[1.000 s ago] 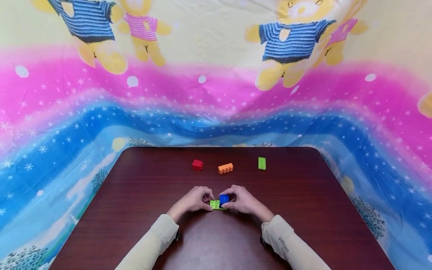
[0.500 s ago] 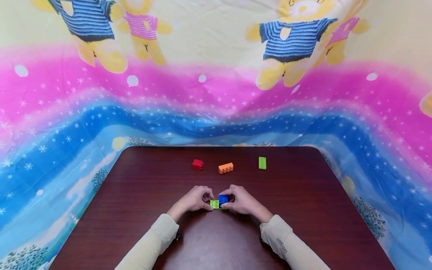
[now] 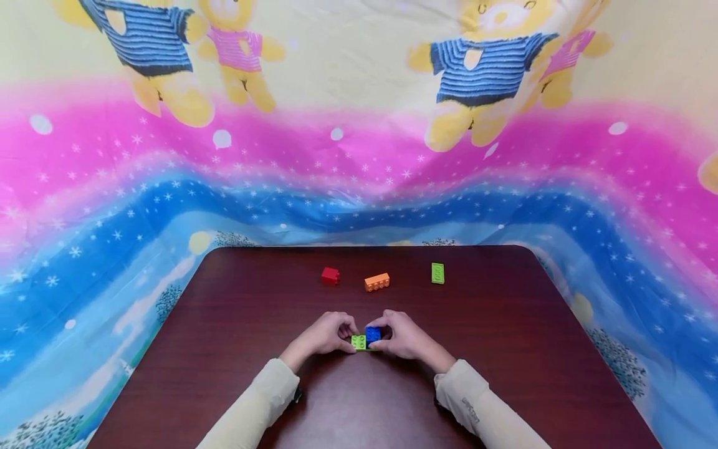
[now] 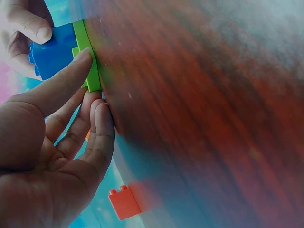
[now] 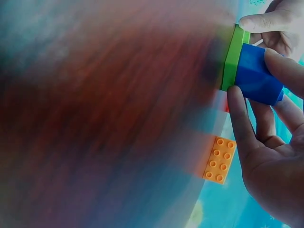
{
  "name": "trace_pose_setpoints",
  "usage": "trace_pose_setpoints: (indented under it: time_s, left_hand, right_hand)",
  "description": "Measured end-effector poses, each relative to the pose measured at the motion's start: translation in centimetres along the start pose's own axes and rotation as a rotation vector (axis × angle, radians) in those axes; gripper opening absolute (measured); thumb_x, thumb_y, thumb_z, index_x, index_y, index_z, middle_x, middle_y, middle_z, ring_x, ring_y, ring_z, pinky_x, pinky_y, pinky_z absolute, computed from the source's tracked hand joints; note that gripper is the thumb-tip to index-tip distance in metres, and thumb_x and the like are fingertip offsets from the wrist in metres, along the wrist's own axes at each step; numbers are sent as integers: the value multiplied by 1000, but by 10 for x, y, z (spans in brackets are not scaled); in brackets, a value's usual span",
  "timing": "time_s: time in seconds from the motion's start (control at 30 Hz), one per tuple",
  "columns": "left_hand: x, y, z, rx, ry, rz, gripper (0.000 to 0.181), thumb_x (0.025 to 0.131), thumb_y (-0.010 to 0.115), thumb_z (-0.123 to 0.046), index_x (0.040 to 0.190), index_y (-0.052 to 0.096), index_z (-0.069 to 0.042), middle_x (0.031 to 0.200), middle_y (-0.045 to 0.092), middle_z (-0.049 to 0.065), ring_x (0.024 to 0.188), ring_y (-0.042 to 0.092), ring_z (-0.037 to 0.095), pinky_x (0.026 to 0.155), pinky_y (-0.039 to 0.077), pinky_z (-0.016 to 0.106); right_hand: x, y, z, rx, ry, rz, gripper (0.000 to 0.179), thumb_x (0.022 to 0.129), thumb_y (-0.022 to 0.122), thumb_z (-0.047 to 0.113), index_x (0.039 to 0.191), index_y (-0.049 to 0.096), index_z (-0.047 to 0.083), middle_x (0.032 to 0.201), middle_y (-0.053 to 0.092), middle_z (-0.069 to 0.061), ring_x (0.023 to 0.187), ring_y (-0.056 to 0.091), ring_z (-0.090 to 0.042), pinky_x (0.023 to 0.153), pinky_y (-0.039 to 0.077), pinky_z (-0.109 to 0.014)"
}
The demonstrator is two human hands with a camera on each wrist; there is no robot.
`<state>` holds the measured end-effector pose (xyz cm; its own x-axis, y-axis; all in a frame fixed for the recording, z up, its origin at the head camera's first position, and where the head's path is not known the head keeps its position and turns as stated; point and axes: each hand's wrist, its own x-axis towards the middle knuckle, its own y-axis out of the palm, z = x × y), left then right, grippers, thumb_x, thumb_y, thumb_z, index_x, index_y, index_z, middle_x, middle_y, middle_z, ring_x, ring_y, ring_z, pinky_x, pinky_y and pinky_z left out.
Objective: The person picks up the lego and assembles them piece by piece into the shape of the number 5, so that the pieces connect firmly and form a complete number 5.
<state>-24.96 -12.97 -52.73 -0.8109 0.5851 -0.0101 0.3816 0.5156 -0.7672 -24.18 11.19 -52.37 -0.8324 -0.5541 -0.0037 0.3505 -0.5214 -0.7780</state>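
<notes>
Near the middle of the table lies a thin green building brick with studs on top. A taller blue building brick sits on its right half, studs up. My left hand pinches the green brick's left end between thumb and fingers, as the left wrist view shows. My right hand grips the blue brick, thumb on the near side and fingers on the far side. In the right wrist view, one fingertip of the right hand touches the edge of the green brick below the blue one.
Beyond the hands, a red brick, an orange brick lying on its side and a second green brick lie spread along the far part of the brown table. A printed cloth hangs behind the table.
The hands and the two joined bricks hold nearly the same place and grip. The whole head view has shifted slightly.
</notes>
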Motion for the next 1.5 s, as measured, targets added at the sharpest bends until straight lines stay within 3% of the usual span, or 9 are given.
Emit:
trace_pose_setpoints:
  time_s: [0.93, 1.23, 1.37, 1.5]
  left_hand:
    - [1, 1, -1, -2, 1, -4, 23, 78, 92, -12, 95, 76, -11, 92, 71, 3, 85, 66, 18, 76, 57, 28]
    - [1, 1, -2, -10, 9, -4, 24, 78, 92, -11, 95, 75, -9, 91, 71, 3, 84, 66, 19, 77, 57, 31]
    - [1, 1, -2, -4, 2, 0, 23, 78, 92, -13, 95, 76, -11, 91, 70, 2, 84, 65, 18, 75, 56, 28]
    - [1, 1, -1, 3, 2, -1, 24, 78, 92, -14, 95, 76, -12, 91, 70, 0, 84, 64, 17, 75, 55, 26]
  right_hand:
    - [1, 0, -6, 55, -45, 4, 34, 88, 85, 28, 119, 78, 18, 94, 59, 5, 84, 57, -10, 74, 55, -24]
    - [2, -15, -15, 133, -52, 66, 50, 90, 82, 38, 134, 70, 18, 112, 64, 3, 99, 65, -12, 88, 59, -29]
    - [11, -31, -27, 157, -49, -33, 49, 94, 78, 37, 136, 68, 15, 114, 67, -2, 100, 66, -14, 91, 59, -35]
    - [33, -45, -41, 130, -9, -165, 48, 98, 74, 29, 141, 63, 11, 120, 65, -10, 108, 66, -21, 97, 57, -43]
